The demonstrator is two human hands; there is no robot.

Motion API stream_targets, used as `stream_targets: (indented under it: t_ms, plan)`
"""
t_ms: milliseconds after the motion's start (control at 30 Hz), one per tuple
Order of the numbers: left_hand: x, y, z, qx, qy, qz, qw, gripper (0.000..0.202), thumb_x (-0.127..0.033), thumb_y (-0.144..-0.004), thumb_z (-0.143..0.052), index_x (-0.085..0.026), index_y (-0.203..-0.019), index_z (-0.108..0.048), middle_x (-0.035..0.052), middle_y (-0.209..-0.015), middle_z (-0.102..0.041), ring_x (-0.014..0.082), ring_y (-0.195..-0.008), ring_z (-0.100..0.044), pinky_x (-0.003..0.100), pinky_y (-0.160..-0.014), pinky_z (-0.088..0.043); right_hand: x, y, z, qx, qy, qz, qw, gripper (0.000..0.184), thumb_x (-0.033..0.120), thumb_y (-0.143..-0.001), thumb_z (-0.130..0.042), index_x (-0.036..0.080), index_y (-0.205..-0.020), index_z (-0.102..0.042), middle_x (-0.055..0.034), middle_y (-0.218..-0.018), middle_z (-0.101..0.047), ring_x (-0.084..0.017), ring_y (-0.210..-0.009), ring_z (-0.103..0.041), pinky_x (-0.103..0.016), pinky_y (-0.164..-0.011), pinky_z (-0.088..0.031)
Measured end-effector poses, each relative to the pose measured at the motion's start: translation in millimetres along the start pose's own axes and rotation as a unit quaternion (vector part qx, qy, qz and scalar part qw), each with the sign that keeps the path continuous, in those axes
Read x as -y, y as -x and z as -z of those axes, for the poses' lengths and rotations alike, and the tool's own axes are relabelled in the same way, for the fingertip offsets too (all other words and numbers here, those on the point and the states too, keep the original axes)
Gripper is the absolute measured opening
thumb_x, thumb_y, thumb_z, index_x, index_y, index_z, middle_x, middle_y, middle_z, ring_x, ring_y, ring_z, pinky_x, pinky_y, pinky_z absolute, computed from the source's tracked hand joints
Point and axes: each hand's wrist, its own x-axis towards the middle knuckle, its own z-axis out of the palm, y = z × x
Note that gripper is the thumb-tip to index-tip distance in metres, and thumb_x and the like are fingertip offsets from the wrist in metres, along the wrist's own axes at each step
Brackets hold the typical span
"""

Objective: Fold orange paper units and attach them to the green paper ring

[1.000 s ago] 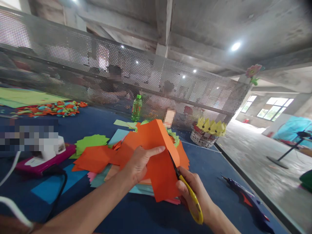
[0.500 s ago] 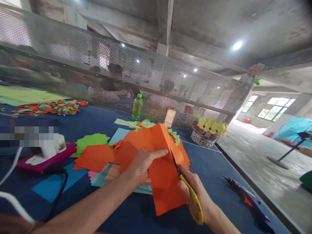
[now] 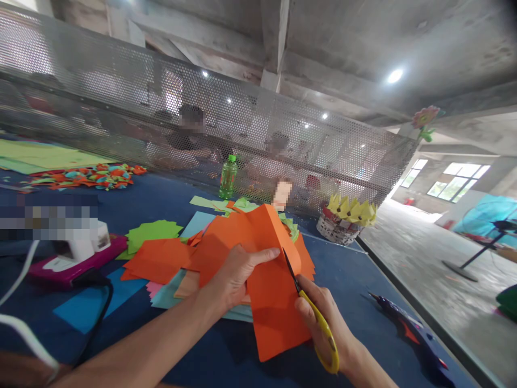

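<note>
My left hand (image 3: 234, 275) pinches a folded orange paper sheet (image 3: 269, 280) and holds it up above the blue table (image 3: 355, 280). In my right hand (image 3: 323, 323) are yellow-handled scissors (image 3: 315, 320), fingers through the loops. Their dark blades reach up into the paper's right edge. Under the held sheet lies a loose pile of orange, green, teal and pink paper pieces (image 3: 161, 256).
A glue gun (image 3: 407, 328) lies at the right table edge. A basket with yellow paper shapes (image 3: 347, 218) and a green bottle (image 3: 228, 178) stand by a perforated metal screen (image 3: 121, 118), with people behind it. A pink-and-white device (image 3: 75, 253) with cables sits left.
The orange sheet has shifted slightly lower and to the right in my left hand. The scissors stay at its right edge, almost unmoved.
</note>
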Motion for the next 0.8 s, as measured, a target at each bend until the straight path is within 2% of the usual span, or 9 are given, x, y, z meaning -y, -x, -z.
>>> stream_targets:
  t_ms: [133, 333, 467, 600, 800]
  plan:
    - [-0.5, 0.1, 0.0, 0.004, -0.003, 0.002, 1.000, 0.030, -0.022, -0.059, -0.091, -0.010, -0.082, -0.075, 0.0162, -0.084, -0.079, 0.0345, -0.076, -0.076, 0.045, -0.069, -0.063, -6.1, -1.2, -0.3, 0.025, -0.017, -0.010, 0.999, 0.055, 0.071, -0.095, -0.037, 0.019, -0.079, -0.049, 0.0060, -0.063, -0.034, -0.011, -0.057, -0.027, -0.028, -0.051, -0.023]
    - [0.5, -1.2, 1.7, 0.001, -0.013, 0.000, 1.000, 0.033, -0.024, -0.059, -0.091, -0.009, -0.082, -0.074, 0.0161, -0.080, -0.078, 0.0334, -0.071, -0.075, 0.044, -0.065, -0.062, -3.8, -1.7, 2.0, 0.043, -0.031, -0.021, 0.998, 0.053, 0.070, -0.095, -0.037, 0.020, -0.079, -0.045, 0.0058, -0.066, -0.034, -0.012, -0.059, -0.027, -0.028, -0.053, -0.024]
    - [2.3, -2.7, 3.6, 0.003, -0.014, -0.001, 1.000, 0.037, -0.026, -0.058, -0.092, -0.009, -0.085, -0.074, 0.0157, -0.083, -0.078, 0.0340, -0.075, -0.075, 0.047, -0.071, -0.062, -6.6, -0.1, 0.8, 0.033, -0.029, -0.020, 0.999, 0.054, 0.071, -0.094, -0.038, 0.020, -0.079, -0.046, 0.0062, -0.064, -0.034, -0.011, -0.057, -0.026, -0.027, -0.050, -0.022]
    - [2.1, -2.6, 3.3, -0.001, -0.014, -0.009, 1.000, 0.035, -0.025, -0.058, -0.091, -0.010, -0.085, -0.075, 0.0148, -0.083, -0.079, 0.0336, -0.077, -0.076, 0.046, -0.073, -0.062, -11.0, 1.1, -2.7, 0.022, -0.034, -0.030, 0.999, 0.056, 0.074, -0.092, -0.039, 0.020, -0.076, -0.045, 0.0067, -0.061, -0.034, -0.010, -0.055, -0.025, -0.027, -0.048, -0.020]
    - [0.3, -1.8, 2.3, -0.002, -0.013, -0.006, 1.000, 0.038, -0.026, -0.056, -0.092, -0.010, -0.085, -0.074, 0.0152, -0.084, -0.078, 0.0335, -0.074, -0.075, 0.048, -0.070, -0.062, -15.6, 1.6, -5.3, 0.015, -0.028, -0.033, 0.999, 0.057, 0.075, -0.091, -0.040, 0.020, -0.075, -0.045, 0.0065, -0.061, -0.034, -0.010, -0.056, -0.025, -0.026, -0.048, -0.021]
